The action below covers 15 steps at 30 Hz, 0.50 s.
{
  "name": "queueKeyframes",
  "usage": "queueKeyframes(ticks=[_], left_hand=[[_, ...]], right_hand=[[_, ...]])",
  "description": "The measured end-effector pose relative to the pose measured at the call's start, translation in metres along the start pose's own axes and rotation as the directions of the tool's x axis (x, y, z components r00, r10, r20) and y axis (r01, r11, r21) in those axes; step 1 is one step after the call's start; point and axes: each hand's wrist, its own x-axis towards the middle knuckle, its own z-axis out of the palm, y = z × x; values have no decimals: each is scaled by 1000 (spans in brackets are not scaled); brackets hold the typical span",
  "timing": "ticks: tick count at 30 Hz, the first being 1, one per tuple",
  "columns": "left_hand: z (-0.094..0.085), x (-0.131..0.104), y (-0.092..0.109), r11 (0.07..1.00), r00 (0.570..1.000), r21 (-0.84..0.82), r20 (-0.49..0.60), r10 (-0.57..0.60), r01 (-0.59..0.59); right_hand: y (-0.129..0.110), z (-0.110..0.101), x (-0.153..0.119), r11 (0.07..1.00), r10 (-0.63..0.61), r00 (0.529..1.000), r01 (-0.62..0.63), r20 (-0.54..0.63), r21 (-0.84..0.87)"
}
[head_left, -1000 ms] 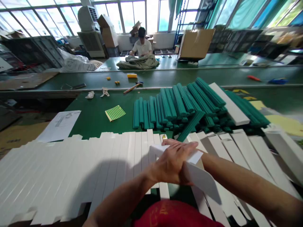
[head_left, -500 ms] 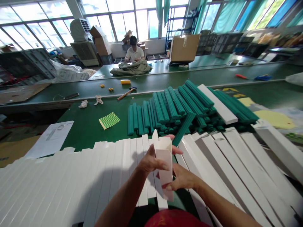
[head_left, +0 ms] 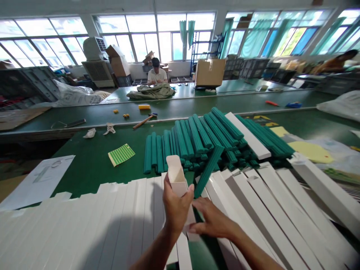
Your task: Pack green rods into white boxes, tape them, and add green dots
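Note:
My left hand [head_left: 177, 208] is wrapped around a long narrow white cardboard box [head_left: 180, 186]. The box's upper end is open, with its flap standing up, and it tilts away from me. Beside the box's lower part is my right hand [head_left: 213, 221], fingers and thumb spread apart; whether the thumb touches the box I cannot tell. Just beyond those fingertips a single ribbed green bar [head_left: 209, 170] leans against a pile of similar green bars [head_left: 194, 135]. Flat white boxes [head_left: 118, 221] lie in a row to the left.
More long white boxes [head_left: 253, 202] fan out on the right, and one white box [head_left: 247, 135] rests on the pile. A green-dotted sticker sheet [head_left: 121, 154], a paper drawing [head_left: 42, 180] and a hammer [head_left: 144, 121] lie about. A person [head_left: 156, 73] sits across the tables.
My left hand has shifted its grip round the front of the box, which now leans left with its flap raised. My right hand has loosened from the box's side. The view has tilted up.

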Motion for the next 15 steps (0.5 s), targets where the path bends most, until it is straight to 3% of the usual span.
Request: queueKeyframes(ticks=[1, 2, 3, 5, 6, 7, 9, 12, 15], left_hand=[[-2, 3, -1, 1000, 1000, -19, 8, -6, 6], [-4, 6, -2, 999, 1000, -34, 8, -12, 12], [-6, 6, -2, 999, 1000, -39, 3, -12, 13], [-6, 5, -4, 1000, 1000, -26, 1, 13, -13], [-5, 3, -5, 999, 999, -15, 8, 36, -36], [-3, 0, -7, 998, 998, -4, 18, 60, -59], [0, -4, -12, 995, 995, 16, 30, 95, -96], [3, -6, -22, 994, 995, 40, 27, 100, -101], [3, -4, -30, 996, 995, 30, 52, 85, -87]], right_hand=[[5, -15, 6, 1000, 4, 1000, -4, 3, 1], [10, -33, 16, 999, 31, 997, -34, -71, -32], [14, -51, 29, 991, 63, 974, -87, -216, -105], [19, -86, 63, 896, 53, 838, -280, -543, -345], [20, -101, 82, 809, 35, 775, -393, -631, -437], [20, -114, 101, 723, 36, 751, -475, -660, -501], [19, -132, 134, 611, 134, 788, -544, -601, -576], [14, -141, 163, 576, 258, 830, -543, -494, -612], [2, -150, 170, 570, 278, 795, -588, -539, -574]])
